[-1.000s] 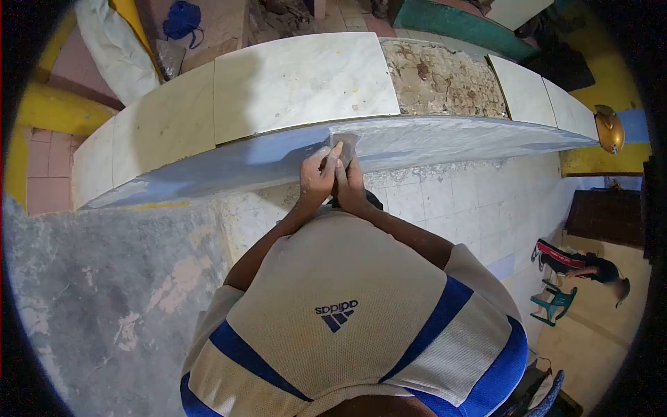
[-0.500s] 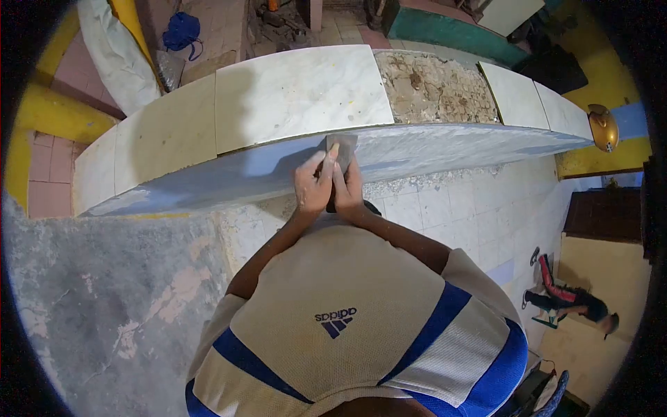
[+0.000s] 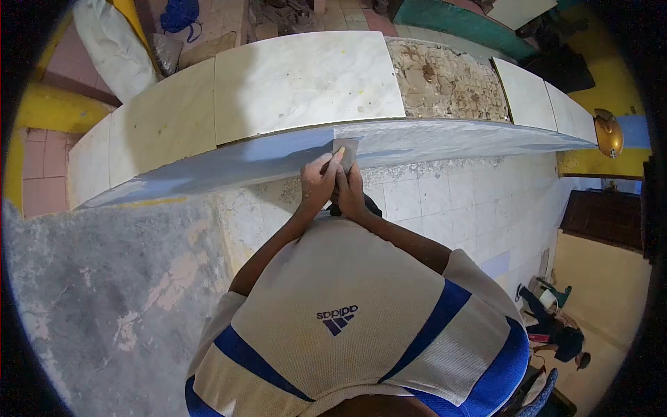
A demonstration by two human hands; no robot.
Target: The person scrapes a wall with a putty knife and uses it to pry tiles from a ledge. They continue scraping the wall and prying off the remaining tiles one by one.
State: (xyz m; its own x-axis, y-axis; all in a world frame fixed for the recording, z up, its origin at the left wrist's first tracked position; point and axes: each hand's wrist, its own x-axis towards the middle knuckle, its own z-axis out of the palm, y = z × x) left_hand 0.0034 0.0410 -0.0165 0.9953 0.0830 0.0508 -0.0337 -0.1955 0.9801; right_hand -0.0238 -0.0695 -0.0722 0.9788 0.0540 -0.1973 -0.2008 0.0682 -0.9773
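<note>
A small flat grey scraper (image 3: 349, 147) lies against the painted side face (image 3: 278, 154) of a low curved wall, just under its tiled top. Both my hands are on it. My left hand (image 3: 318, 182) is closed, with its fingertips pressing on the scraper from the left. My right hand (image 3: 353, 194) is closed around its lower part, thumb and fingers together. Whatever handle it has is hidden by my hands. The face is bluish on the left and whitish, as if plastered, on the right.
Pale marble-look tiles (image 3: 306, 80) cap the wall, with a rough bare patch (image 3: 448, 80) between them. A golden rounded object (image 3: 608, 133) sits at the right end. A blue bag (image 3: 180, 15) lies beyond the wall. Another person (image 3: 559, 333) is at the lower right.
My hands and the scraper have shifted slightly down the wall face, away from the tile edge. The view has tilted a little. The other person has moved lower in view.
</note>
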